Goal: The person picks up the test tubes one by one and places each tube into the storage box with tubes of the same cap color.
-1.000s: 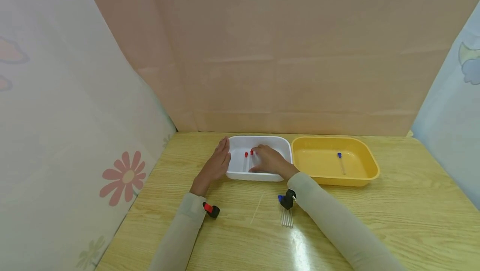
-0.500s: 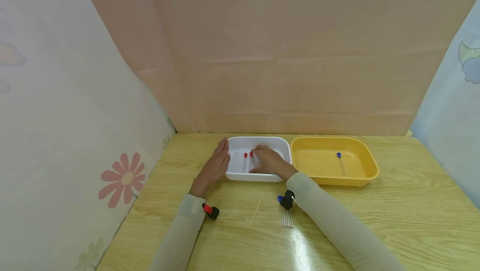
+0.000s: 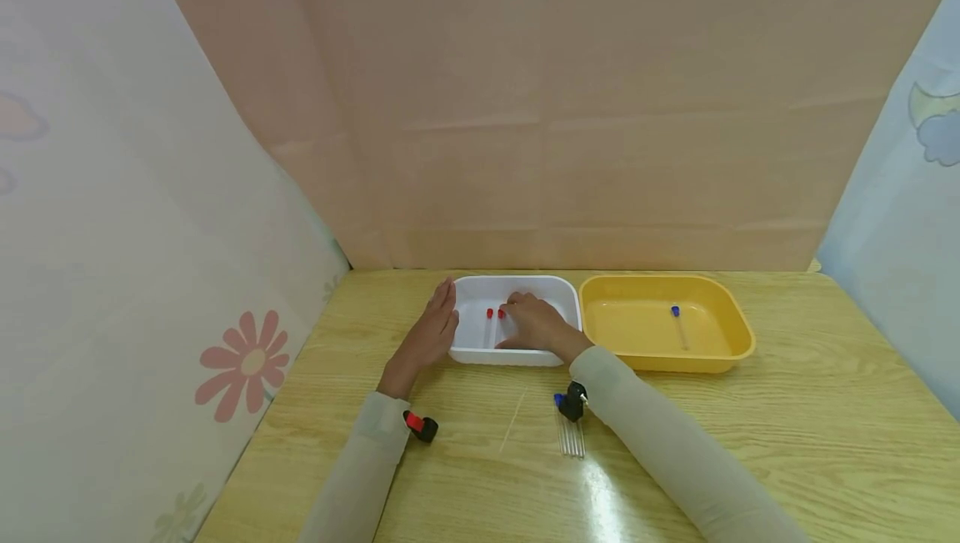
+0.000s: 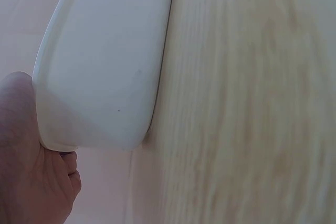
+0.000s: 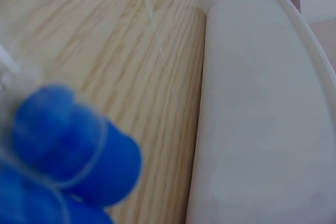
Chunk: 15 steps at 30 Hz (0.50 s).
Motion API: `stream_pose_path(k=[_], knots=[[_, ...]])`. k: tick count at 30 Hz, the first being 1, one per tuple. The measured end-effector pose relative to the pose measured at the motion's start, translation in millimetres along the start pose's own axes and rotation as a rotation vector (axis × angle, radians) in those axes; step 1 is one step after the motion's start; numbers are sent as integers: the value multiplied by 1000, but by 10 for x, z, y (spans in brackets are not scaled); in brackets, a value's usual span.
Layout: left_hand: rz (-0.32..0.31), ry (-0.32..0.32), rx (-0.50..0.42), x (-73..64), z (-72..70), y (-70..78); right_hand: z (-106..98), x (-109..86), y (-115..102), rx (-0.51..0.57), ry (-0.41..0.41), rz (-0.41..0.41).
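Note:
In the head view, a white tray (image 3: 472,353) holds two clear test tubes with red caps, lying side by side. My right hand (image 3: 542,326) reaches into this tray and holds the right-hand red-capped test tube (image 3: 500,314), fingertips by its cap and thumb near its lower end. Just left lies the other red-capped tube (image 3: 490,314). My left hand (image 3: 432,333) rests against the tray's left end with fingers extended; the left wrist view shows that hand (image 4: 31,156) touching the rim. Fingertip contact inside the tray is partly hidden.
A yellow tray (image 3: 738,347) stands right beside the white one, with one blue-capped tube (image 3: 676,312) lying inside. Several blue-capped tubes (image 3: 571,441) lie on the table under my right wrist; their blue caps (image 5: 100,156) fill the right wrist view's lower left.
The right-hand red-capped tube has shifted slightly toward me and now lies level with the other. My left hand stays at the tray's end. The view has drifted a little.

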<state>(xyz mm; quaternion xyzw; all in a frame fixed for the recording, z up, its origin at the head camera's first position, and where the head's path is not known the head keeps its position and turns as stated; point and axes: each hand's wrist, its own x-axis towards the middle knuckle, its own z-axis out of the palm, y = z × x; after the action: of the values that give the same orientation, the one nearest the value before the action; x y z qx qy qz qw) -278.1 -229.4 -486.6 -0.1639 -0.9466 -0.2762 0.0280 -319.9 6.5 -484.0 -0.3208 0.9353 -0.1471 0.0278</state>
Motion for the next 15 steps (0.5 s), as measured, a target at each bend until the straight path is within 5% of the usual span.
stream_pose_path(k=[15], knots=[[18,16,-15,25,29,-28,22,5,-5,9,-14,55]])
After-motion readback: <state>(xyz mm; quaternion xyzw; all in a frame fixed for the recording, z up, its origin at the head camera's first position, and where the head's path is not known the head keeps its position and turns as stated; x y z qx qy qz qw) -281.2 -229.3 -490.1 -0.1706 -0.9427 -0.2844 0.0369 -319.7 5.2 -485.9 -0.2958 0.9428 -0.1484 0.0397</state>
